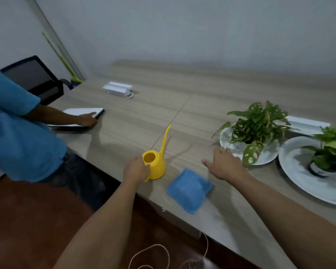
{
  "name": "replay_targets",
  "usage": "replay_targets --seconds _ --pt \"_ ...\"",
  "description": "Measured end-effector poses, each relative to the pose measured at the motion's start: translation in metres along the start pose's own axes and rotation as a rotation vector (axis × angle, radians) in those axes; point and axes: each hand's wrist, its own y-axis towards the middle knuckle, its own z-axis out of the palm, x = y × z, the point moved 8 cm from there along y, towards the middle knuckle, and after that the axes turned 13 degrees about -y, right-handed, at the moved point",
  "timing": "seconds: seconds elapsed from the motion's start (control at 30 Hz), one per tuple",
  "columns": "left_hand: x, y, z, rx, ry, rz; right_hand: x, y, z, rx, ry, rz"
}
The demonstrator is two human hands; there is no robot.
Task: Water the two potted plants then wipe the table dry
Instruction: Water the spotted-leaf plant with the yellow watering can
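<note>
A yellow watering can [157,164] with a long thin spout stands near the front edge of the wooden table [144,113]. My left hand [136,170] is wrapped around its handle. To its right lies a folded blue cloth [189,189]. My right hand [224,165] rests flat on the table, fingers spread, just left of the first potted plant [257,125]. That plant sits on a white plate [268,152]. A second potted plant [327,152] in a dark pot stands on a larger white plate [299,171] at the far right.
Another person in a blue shirt [14,133] stands at the left with a hand on a closed laptop [80,117]. A white box [117,89] sits further back, a white tray [306,124] behind the plants. A black chair [35,78] and a cable [153,255] are nearby.
</note>
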Motion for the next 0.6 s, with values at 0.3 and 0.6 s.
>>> replay_targets --seconds 0.3,0.6 --pt "0.029 0.025 0.011 0.067 -0.191 -0.051 0.032 0.046 0.041 0.079 -0.036 -0.003" --pt "0.051 0.020 0.037 0.041 -0.736 0.030 0.031 0.058 0.071 0.114 -0.037 -0.014"
